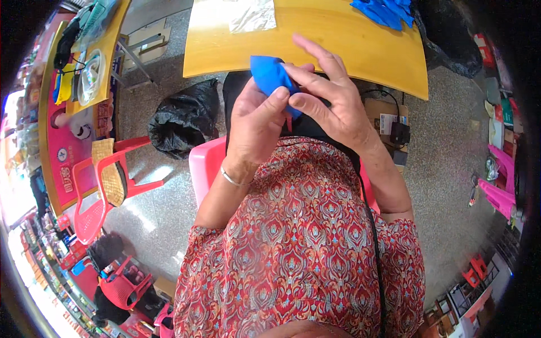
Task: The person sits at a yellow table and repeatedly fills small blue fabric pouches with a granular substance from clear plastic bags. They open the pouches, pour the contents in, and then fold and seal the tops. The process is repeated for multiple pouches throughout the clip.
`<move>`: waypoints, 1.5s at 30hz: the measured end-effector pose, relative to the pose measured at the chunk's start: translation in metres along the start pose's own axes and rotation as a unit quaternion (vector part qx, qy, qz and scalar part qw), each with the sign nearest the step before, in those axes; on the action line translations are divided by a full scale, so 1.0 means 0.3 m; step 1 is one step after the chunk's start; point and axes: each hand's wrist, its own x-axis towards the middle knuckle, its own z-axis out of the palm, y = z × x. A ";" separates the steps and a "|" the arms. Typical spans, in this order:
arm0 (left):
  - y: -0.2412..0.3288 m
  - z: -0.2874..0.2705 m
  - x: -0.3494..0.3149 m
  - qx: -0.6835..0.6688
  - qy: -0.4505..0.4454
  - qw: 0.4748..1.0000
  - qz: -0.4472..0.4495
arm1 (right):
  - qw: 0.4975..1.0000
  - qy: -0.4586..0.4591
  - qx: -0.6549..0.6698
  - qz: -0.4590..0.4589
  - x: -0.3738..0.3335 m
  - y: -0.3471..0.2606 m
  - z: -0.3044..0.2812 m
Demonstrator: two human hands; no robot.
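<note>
Between the fingertips of both hands sits a small blue fabric piece point(269, 76), held above the lap and just short of the yellow table point(349, 42) edge. Left hand point(256, 124): thumb and fingers closed, pinching its lower edge. Right hand point(327, 96): thumb and forefinger grip its right side; remaining fingers extended. More blue pieces point(386, 11) lie beyond the fingers, well apart.

Lower part of the blue fabric piece point(269, 76) hidden behind the left hand point(256, 121) and the right hand point(324, 98) near the frame's centre. Blue pile point(383, 11) and clear plastic sheet point(252, 14) cut off by the top edge, upper right and upper middle. Shelf goods point(39, 265) at lower left blurred and too small to tell.
</note>
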 end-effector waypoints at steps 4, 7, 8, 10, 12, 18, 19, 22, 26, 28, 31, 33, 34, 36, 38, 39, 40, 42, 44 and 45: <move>0.007 -0.015 0.019 -0.134 -0.051 0.990 -0.001 | 0.995 0.038 0.089 0.023 -0.033 0.002 0.010; -0.007 -0.017 0.022 -0.205 -0.079 0.976 -0.005 | 0.998 0.054 -0.022 -0.016 -0.023 -0.041 0.024; -0.015 -0.021 0.023 -0.203 -0.073 0.976 0.007 | 0.998 0.056 -0.032 -0.027 -0.016 -0.042 0.029; -0.027 -0.032 0.025 -0.198 -0.061 0.978 0.028 | 0.996 0.060 -0.051 -0.048 -0.006 -0.039 0.037; -0.032 -0.045 0.032 -0.186 -0.052 0.979 0.057 | 0.997 0.074 -0.016 -0.035 -0.014 -0.026 0.043; -0.041 -0.061 0.036 -0.198 -0.021 0.978 0.067 | 0.997 0.074 0.015 -0.005 -0.026 -0.032 0.054; -0.040 -0.055 0.034 -0.192 -0.004 0.979 0.063 | 0.996 0.077 0.037 0.004 -0.026 -0.030 0.057; -0.043 -0.055 0.029 -0.161 0.032 0.985 0.051 | 0.995 0.093 0.034 -0.002 -0.022 -0.024 0.038; -0.057 -0.087 0.036 -0.158 0.032 0.984 0.073 | 0.998 0.060 -0.003 0.026 -0.024 -0.033 0.021; -0.058 -0.084 0.037 -0.168 0.028 0.980 0.098 | 0.992 0.060 0.063 0.093 -0.026 -0.046 0.042; -0.054 -0.079 0.039 -0.146 0.028 0.981 0.123 | 0.991 0.082 0.066 0.086 -0.037 -0.027 0.052; -0.044 -0.073 0.045 -0.131 0.032 0.983 0.128 | 0.989 0.102 0.072 0.083 -0.046 -0.017 0.056; -0.048 -0.072 0.048 -0.149 0.034 0.980 0.125 | 0.984 0.110 0.093 0.100 -0.049 -0.014 0.062; -0.064 -0.064 0.054 -0.186 0.037 0.975 0.118 | 0.980 0.120 0.109 0.116 -0.044 -0.015 0.066; -0.070 -0.038 0.046 -0.226 0.051 0.971 0.055 | 0.980 0.126 0.099 0.116 -0.038 -0.020 0.067; -0.070 -0.029 0.039 -0.246 0.058 0.967 0.023 | 0.980 0.126 0.101 0.112 -0.041 -0.017 0.067; -0.082 -0.035 0.030 -0.236 0.042 0.971 0.003 | 0.981 0.128 0.104 0.107 -0.044 -0.010 0.065; -0.114 -0.059 0.012 -0.217 0.009 0.976 -0.036 | 0.984 0.116 0.105 0.089 -0.048 0.006 0.060; -0.100 -0.054 0.014 -0.190 0.032 0.981 -0.010 | 0.989 0.089 0.099 0.064 -0.047 0.020 0.059; -0.091 -0.052 0.015 -0.176 0.044 0.983 0.003 | 0.993 0.079 0.075 0.054 -0.045 0.011 0.057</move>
